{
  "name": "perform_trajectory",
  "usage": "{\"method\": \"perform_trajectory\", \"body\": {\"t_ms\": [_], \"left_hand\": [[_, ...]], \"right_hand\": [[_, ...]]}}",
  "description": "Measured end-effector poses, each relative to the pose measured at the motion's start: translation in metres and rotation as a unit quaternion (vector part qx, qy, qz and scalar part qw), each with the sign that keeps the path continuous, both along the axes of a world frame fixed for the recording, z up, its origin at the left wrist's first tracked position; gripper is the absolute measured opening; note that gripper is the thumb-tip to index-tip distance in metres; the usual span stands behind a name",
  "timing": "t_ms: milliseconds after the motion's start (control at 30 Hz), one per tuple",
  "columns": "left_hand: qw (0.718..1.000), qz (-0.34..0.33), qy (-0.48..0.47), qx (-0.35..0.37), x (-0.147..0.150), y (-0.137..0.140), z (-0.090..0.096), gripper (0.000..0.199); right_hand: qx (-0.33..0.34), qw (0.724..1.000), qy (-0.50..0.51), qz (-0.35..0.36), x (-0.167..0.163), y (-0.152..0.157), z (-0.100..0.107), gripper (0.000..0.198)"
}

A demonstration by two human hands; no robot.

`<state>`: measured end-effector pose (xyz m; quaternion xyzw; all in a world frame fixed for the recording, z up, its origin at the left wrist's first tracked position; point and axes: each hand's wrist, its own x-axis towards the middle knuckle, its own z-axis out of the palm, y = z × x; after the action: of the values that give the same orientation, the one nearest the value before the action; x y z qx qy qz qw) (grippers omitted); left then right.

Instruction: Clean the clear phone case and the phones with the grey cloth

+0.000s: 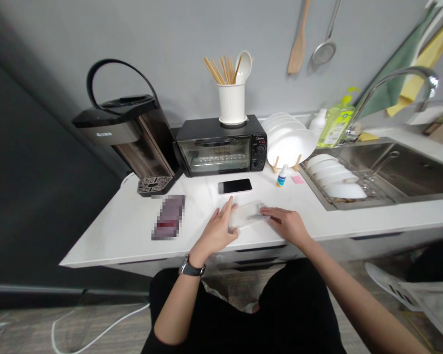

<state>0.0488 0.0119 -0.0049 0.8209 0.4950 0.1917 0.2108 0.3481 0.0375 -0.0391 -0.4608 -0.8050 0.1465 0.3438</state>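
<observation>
Translucent plastic case: the flat, clear piece [248, 214] lies low at the counter's surface, in front of the toaster oven [216, 157], on your side of it; what, if anything, is inside is too hazy to tell.
Left hand: your watch-side hand [218, 231] has spread fingers and a thumb about the case's left end, likely to steady it; you touch it, but I cannot tell whether you pinch it.
Right hand: your other hand [287, 223] has its fingertips together on the right end, probably sharing control of both ends; the thumb is mostly hidden, so I cannot tell how firm your grip is.
Smartphone: it lies flat [235, 186] between the toaster oven and your case, dark screen up, within easy reach.
Spray bottle: the small one [281, 176] stands upright just beyond the oven's front right corner, out of your hands' way, with a pink sticky pad [298, 180] beside it.
Blurred-out item: its purple shape [169, 216] lies in front of the oven's left end, leaving you room to work.
Dish plates: they lean [293, 147] beside the oven's right side, racked on edge, presumably to drain.
Utensil holder: it stands on the oven [232, 103], keeping chopsticks [214, 71] upright.
</observation>
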Motion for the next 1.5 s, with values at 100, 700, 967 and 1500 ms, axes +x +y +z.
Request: {"method": "perform_trajectory", "body": {"t_ms": [100,700,967,1500], "left_hand": [[0.997,-0.060,0.047,-0.015,-0.012,0.016,0.013,0.087],[0.986,0.047,0.092,0.132,-0.012,0.131,0.001,0.043],[0.973,0.173,-0.029,0.147,-0.007,0.118,0.032,0.051],[0.992,0.079,-0.022,0.098,0.022,0.026,-0.002,0.037]], "right_hand": [[-0.039,0.986,0.158,-0.042,0.002,-0.001,0.000,0.029],[-0.064,0.953,0.279,-0.096,0.002,0.004,0.004,0.039],[-0.040,0.952,0.282,-0.116,0.003,0.005,0.003,0.039],[0.023,0.999,-0.042,0.023,-0.009,-0.010,0.009,0.044]]}}
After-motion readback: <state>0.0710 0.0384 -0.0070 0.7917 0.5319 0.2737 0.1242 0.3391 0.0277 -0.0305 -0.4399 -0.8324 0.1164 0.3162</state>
